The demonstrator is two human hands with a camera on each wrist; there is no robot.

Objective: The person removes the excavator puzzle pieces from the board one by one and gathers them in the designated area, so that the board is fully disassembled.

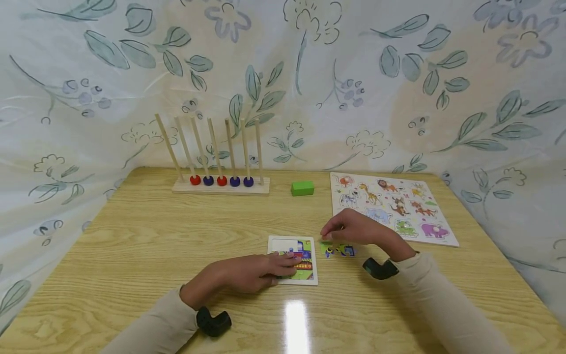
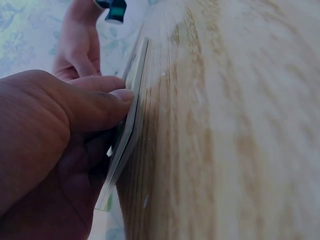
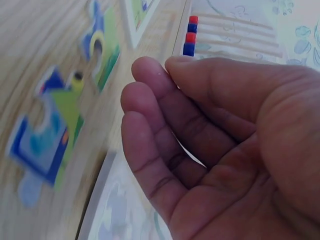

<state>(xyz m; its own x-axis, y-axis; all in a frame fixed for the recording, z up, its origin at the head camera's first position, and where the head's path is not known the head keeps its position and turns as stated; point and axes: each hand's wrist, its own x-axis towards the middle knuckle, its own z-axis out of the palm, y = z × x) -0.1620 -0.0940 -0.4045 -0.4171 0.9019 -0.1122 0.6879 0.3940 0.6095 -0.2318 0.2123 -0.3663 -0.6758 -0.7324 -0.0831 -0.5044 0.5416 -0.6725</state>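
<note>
A small jigsaw tray [image 1: 315, 268] with a white rim lies on the table, a colourful vehicle picture partly filled in. My left hand [image 1: 249, 273] rests on its left side, fingers stretched over the picture. In the left wrist view the thumb [image 2: 122, 100] lies against the tray's edge. Just right of the tray are two loose jigsaw pieces, one mostly blue and green [image 3: 47, 135], the other green with a yellow curve [image 3: 102, 45]. Above them hovers my right hand [image 1: 353, 228], fingers loosely bent, thumb tip close to the index fingertip, nothing visible between them.
Behind the right hand lies a board of animal pictures [image 1: 384, 200]. A green block [image 1: 302, 188] sits at the back. To its left stands a wooden rack [image 1: 221, 189] of upright rods with red and blue beads. A patterned cloth [image 1: 283, 73] hangs behind the table.
</note>
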